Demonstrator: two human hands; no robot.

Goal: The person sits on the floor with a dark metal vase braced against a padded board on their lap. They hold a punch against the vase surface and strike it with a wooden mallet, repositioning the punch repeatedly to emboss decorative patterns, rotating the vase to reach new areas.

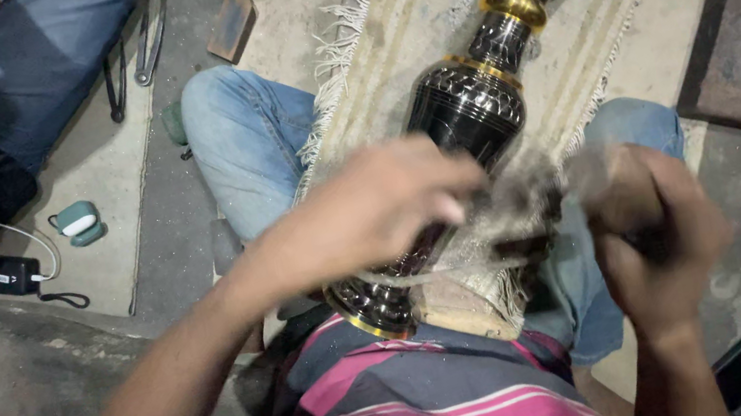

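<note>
Two hands work over one tall black vase (465,110) with gold bands, seen from the head camera looking straight down. The vase lies across the person's lap, over a fringed beige mat (418,17) that runs up the floor between the knees in blue jeans (252,138).

The left hand (380,206) is laid over the vase's lower body, fingers curled down onto it; its grip looks pressed on the vase, though motion blur hides the fingertips. The right hand (654,229) is closed into a fist round a dark handle, and a blurred tuft of greyish fibre (519,212) sits between that fist and the vase, touching its belly as far as I can tell.

To do this rubbing well, I judge that the left hand should pin the body firmly so it cannot roll on the lap, while the right works the fibre in short strokes along the ribbed surface, keeping off the gold collar (515,7).

The vase's long axis runs on a diagonal: its base (370,308) sits low, close to the striped pink and grey shirt (425,401), and its neck points up and to the right, away from the person, with the flared mouth near the top edge.

Off to the left lie a small teal case (77,222) and a black charger block (4,273) with a white cable.
</note>
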